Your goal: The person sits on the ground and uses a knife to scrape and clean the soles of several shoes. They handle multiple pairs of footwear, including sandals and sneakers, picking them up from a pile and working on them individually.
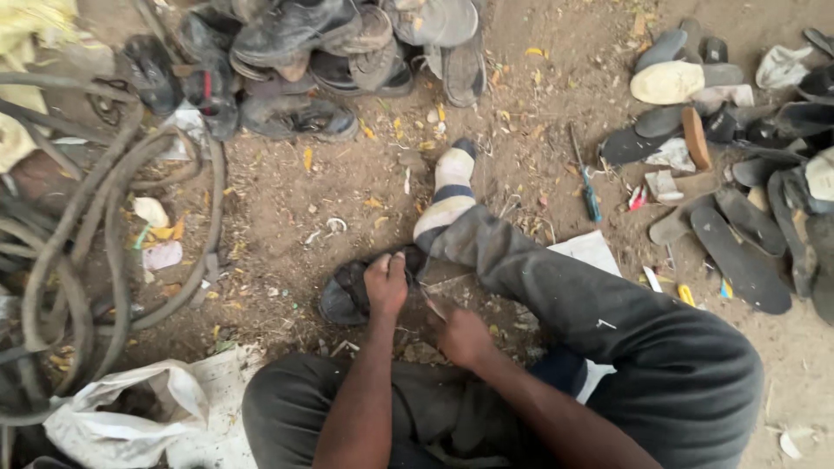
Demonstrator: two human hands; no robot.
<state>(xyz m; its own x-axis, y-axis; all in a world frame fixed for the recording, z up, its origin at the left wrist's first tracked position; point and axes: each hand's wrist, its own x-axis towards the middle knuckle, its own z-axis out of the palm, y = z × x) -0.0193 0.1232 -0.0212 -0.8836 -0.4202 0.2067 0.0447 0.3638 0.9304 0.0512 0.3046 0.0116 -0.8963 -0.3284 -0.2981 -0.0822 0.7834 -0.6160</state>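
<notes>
Head view: a crumpled white plastic sack (130, 417) lies open at lower left, its contents too dark to tell. On the dirt, the left hand (386, 283) presses closed onto a worn black rubber sandal (352, 291). The right hand (465, 337), fingers curled, grips a small blade-like tool (434, 306) just beside the sandal.

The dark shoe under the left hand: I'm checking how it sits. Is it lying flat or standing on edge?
Flat: the dark shoe lies on the dirt, the left hand pressing on it.

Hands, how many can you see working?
2. The left hand presses on the dark sandal on the dirt; the right hand is beside it, near the knee. No others show.
</notes>
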